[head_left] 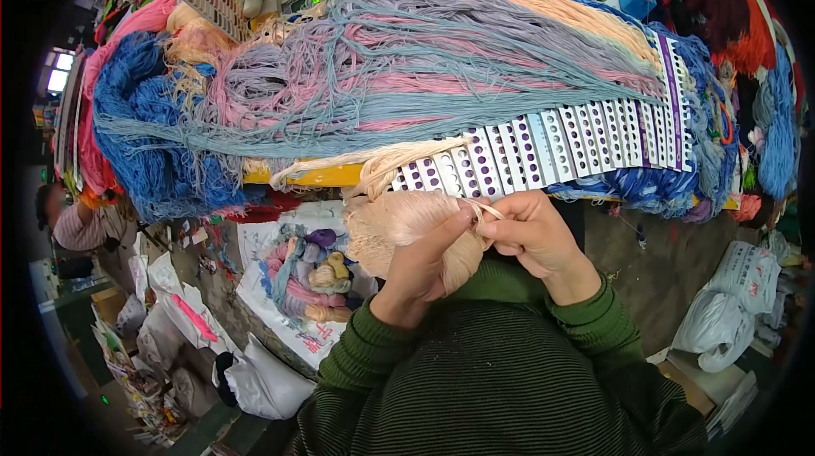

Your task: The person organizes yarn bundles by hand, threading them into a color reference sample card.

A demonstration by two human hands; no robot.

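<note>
A thick bundle of pale peach thread (416,222) hangs in front of my body, its loose end spreading to the left. My left hand (424,259) is wrapped round the bundle, thumb on top near its right end. Fingertips of my right hand (535,233) pinch a few strands of the same thread just right of the left thumb. Beyond my hands lies a row of white cards with punched holes (509,153), several with purple showing through. A cream skein (403,159) rests over the left end of the cards.
Long grey, pink and teal threads (382,57) cover the table, with blue yarn (140,133) at its left end. A sack holding coloured skeins (314,273) lies at lower left. White plastic bags (722,312) stand at right. Another person (72,222) is at far left.
</note>
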